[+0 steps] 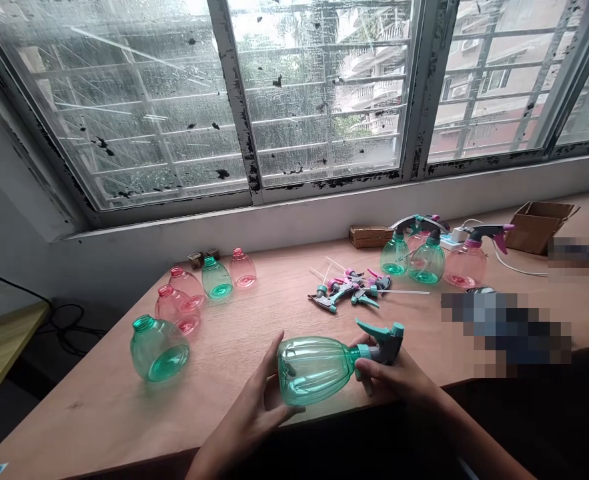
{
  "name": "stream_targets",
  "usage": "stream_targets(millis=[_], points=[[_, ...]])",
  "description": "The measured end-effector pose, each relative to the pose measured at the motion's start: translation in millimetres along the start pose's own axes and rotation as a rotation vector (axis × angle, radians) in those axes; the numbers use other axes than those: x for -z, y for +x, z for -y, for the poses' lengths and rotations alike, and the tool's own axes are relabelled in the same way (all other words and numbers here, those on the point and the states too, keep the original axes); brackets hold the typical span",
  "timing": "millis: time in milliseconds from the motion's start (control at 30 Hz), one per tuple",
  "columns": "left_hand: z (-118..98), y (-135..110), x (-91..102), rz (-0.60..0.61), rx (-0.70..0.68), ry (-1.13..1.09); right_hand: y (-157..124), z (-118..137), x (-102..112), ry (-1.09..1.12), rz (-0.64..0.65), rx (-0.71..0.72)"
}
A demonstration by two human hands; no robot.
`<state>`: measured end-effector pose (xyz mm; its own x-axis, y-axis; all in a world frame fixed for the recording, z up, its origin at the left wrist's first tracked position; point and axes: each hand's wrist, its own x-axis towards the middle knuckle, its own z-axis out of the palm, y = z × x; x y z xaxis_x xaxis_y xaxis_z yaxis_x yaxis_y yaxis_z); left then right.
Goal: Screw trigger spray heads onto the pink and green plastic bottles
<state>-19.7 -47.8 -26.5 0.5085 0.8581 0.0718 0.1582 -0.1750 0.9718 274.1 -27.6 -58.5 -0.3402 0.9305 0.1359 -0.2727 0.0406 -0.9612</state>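
Observation:
A green spray bottle (317,370) lies on its side in the air above the table's front edge, its spray head (388,343) pointing right. My left hand (261,393) is closed around the bottle's base, with the fingers partly hidden behind it. At the neck, my right hand (391,377) grips the collar of the spray head between thumb and fingers. Beyond the bottle lies a pile of loose spray heads (349,290) in grey, teal and pink, with their tubes sticking out.
Open green (159,353) and pink (243,270) bottles stand on the left of the wooden table (234,320). Bottles with spray heads (427,260) stand at the right rear, near a cardboard box (537,227) and a white cable (514,269). Blurred patches cover the right side.

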Motion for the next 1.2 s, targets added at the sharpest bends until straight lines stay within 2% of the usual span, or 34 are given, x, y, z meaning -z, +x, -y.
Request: stream_targets(millis=[200, 433, 767, 1000, 1100, 1200], points=[[-7, -1, -3.3, 0.033, 0.0, -0.074, -1, 1, -1, 0.008, -0.01, -0.001], [-5, -4, 3.1, 0.012, 0.034, 0.051, -1, 2, 0, -0.003, -0.011, 0.0], [-8, -2, -0.4, 0.017, -0.001, 0.097, 0, -1, 1, 0.004, -0.017, 0.012], [-18, -3, 0.2, -0.01, 0.082, 0.244, 0, -1, 2, -0.002, -0.005, 0.011], [-19, -2, -2.2, -0.024, 0.045, 0.215, 0, -1, 2, -0.012, -0.01, 0.018], [-17, -2, -4.5, 0.015, 0.003, 0.139, 0, 0, 1, -0.014, -0.008, 0.018]])
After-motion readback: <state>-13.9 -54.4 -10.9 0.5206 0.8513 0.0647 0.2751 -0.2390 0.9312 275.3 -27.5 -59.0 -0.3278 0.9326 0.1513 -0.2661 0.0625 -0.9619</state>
